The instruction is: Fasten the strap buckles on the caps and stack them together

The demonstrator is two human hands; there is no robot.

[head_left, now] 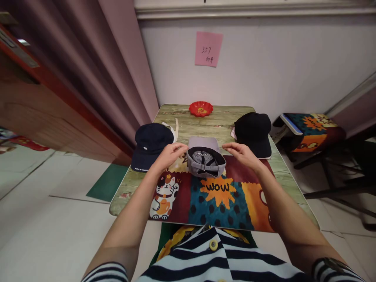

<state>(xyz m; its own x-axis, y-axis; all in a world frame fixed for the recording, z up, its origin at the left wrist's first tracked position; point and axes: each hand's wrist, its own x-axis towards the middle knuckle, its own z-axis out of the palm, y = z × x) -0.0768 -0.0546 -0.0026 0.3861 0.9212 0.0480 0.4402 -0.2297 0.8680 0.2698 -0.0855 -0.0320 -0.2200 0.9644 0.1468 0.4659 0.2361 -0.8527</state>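
A grey baseball cap [205,168] lies upside down on the table, its inside and rear strap facing me and its brim pointing to the wall. At its left side is my left hand [170,155], fingers stretched out and tips very close to the cap; whether they touch it I cannot tell. My right hand [242,154] is held at the cap's right side, fingers extended and a small gap from it. Both hands are open. A navy cap [152,141] sits just left of my left hand, and a black cap [253,131] stands beyond my right hand.
The wood-pattern table [132,196] bears a colourful "WOW" mat [219,203]. A red scalloped dish [201,109] stands at its far edge, by the wall. A pink note [208,49] hangs above. A wooden door [58,105] is on the left; a patterned stool [314,131] stands right.
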